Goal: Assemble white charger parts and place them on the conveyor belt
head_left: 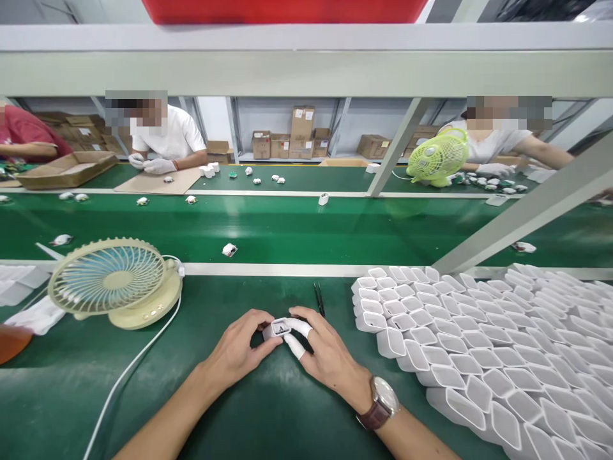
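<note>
A small white plastic housing (pixel 278 328) with dark parts showing in its open end is held between both my hands, just above the green bench top (pixel 268 409). My left hand (pixel 239 345) grips its left side between thumb and index finger. On the other side, my right hand (pixel 325 351) pinches it with thumb and index finger, both wearing white finger cots. A watch with a brown strap (pixel 378 402) is on my right wrist. Black tweezers (pixel 318 299) lie beyond my right hand. What sits inside the housing is too small to make out.
Rows of open white housings (pixel 445 332) fill the bench at right. A cream fan (pixel 117 281) with a white cable stands at left. Beyond runs a green conveyor (pixel 287 223) carrying scattered small white parts. Co-workers sit opposite, near a green fan (pixel 438 156). A slanted post (pixel 522 211) rises at right.
</note>
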Available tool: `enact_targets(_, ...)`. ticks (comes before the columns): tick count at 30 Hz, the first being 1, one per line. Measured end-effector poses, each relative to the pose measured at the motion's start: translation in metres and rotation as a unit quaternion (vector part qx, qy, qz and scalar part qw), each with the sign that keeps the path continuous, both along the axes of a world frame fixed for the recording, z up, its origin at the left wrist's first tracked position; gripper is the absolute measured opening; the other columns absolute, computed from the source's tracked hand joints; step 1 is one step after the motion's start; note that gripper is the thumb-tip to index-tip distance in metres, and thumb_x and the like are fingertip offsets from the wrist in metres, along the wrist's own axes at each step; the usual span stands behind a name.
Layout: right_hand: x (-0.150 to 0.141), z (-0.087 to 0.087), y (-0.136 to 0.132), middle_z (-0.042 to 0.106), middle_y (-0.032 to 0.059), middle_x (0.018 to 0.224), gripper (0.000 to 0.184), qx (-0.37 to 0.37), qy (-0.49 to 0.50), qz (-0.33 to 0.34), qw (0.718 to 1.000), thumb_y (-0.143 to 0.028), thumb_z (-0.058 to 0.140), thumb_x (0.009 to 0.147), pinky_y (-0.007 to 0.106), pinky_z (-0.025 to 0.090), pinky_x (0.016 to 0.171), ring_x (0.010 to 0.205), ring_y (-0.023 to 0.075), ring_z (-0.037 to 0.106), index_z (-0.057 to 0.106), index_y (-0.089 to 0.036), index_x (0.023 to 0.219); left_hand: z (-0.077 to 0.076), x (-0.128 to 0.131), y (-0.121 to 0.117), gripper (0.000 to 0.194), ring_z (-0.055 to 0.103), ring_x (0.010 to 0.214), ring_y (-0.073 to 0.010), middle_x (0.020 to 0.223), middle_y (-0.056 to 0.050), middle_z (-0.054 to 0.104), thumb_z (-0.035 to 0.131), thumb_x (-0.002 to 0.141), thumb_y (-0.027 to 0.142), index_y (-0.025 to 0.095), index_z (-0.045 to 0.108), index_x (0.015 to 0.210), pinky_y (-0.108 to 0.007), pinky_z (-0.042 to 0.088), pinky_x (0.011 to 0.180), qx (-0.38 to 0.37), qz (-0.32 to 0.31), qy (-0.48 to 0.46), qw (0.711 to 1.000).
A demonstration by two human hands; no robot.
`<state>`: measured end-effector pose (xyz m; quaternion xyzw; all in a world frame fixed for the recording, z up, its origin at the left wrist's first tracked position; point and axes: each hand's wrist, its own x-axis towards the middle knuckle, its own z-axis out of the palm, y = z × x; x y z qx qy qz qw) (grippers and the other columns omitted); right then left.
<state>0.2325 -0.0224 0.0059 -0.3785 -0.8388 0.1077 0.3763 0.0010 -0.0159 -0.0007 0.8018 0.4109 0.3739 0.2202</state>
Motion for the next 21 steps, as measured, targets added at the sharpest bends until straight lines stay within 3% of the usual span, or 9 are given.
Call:
enact_targets(6, 0.0014, 0.0036, 0.0014, 0.067, 0.0171, 0.131, 0.030, 0.028, -0.033, 0.002, 0.999, -0.018, 0.060, 0.098, 0.055, 0.060, 0.101, 0.120, 0.0332, 0.067, 0.063, -0.022, 0.128, 0.0004, 0.0003, -0.0002, 0.019, 0.070, 0.083, -0.0179, 0.098, -0.004, 0.072, 0.066, 0.098, 0.033, 0.024, 0.060, 0.113, -0.030, 0.060, 0.076, 0.004, -0.003, 0.004, 1.000)
enact_targets(14, 0.0009, 0.0027, 0.0007, 0.063, 0.0133, 0.134, 0.021, -0.072, 0.071, 0.028, 0.994, -0.016, 0.060, 0.098, 0.047, 0.057, 0.106, 0.126, 0.0252, 0.065, 0.057, -0.024, 0.117, 0.0029, 0.0007, -0.0008, 0.020, 0.071, 0.082, -0.0174, 0.099, -0.003, 0.072, 0.066, 0.097, 0.032, 0.024, 0.060, 0.114, -0.029, 0.060, 0.075, 0.010, 0.005, 0.002, 1.000)
enact_targets(21, 0.0001, 0.0071, -0.0025, 0.058, 0.0137, 0.141, 0.037, -0.090, 0.060, 0.061, 0.992, -0.017, 0.060, 0.099, 0.046, 0.054, 0.110, 0.133, 0.0248, 0.060, 0.053, -0.026, 0.134, 0.0032, 0.0010, -0.0008, 0.022, 0.071, 0.083, -0.0178, 0.098, -0.003, 0.072, 0.065, 0.098, 0.032, 0.024, 0.059, 0.117, -0.030, 0.060, 0.076, 0.006, 0.002, -0.001, 1.000)
